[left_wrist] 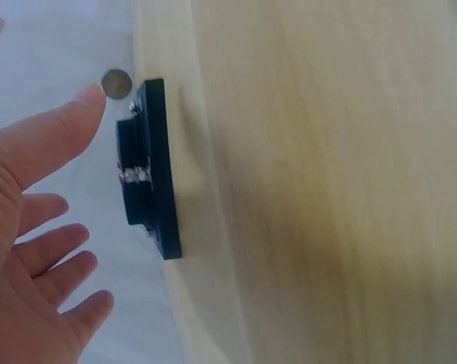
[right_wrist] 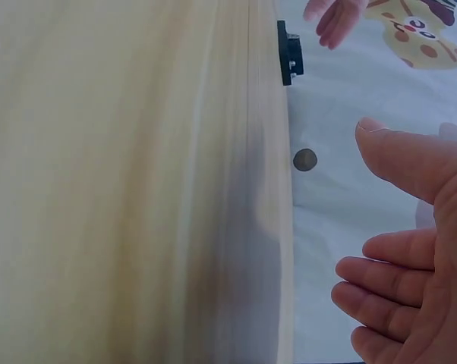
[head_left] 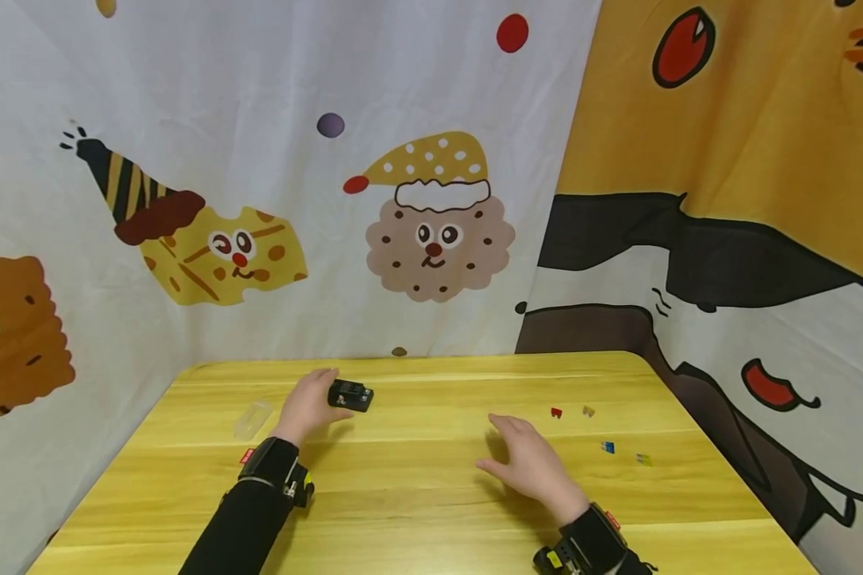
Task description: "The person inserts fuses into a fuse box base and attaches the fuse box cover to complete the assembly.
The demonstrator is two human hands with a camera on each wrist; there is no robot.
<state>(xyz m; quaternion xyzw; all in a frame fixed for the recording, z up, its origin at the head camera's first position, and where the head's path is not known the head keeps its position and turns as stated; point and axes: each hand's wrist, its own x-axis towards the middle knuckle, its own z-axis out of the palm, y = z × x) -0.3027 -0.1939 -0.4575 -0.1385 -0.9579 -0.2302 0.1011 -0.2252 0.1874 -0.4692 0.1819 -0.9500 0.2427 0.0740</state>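
Note:
A black, flat-based piece (head_left: pixel 350 394) with a raised black block and small pale and red details lies on the wooden table. My left hand (head_left: pixel 312 409) is right beside it, thumb and fingers spread. In the left wrist view a gap shows between those fingers and the black piece (left_wrist: pixel 156 171), and nothing is held. Over the middle right of the table is my right hand (head_left: pixel 528 461), its thumb apart from loosely extended fingers. That hand also holds nothing; the right wrist view shows its bare palm side and thumb (right_wrist: pixel 411 159).
Several small coloured pieces lie at the right: a red one (head_left: pixel 556 413), a tan one (head_left: pixel 588 411), a blue one (head_left: pixel 607 447) and a yellow-green one (head_left: pixel 643 459). At the left is a clear plastic box (head_left: pixel 252 420). A printed cloth (head_left: pixel 273 96) hangs behind the table (head_left: pixel 417 495).

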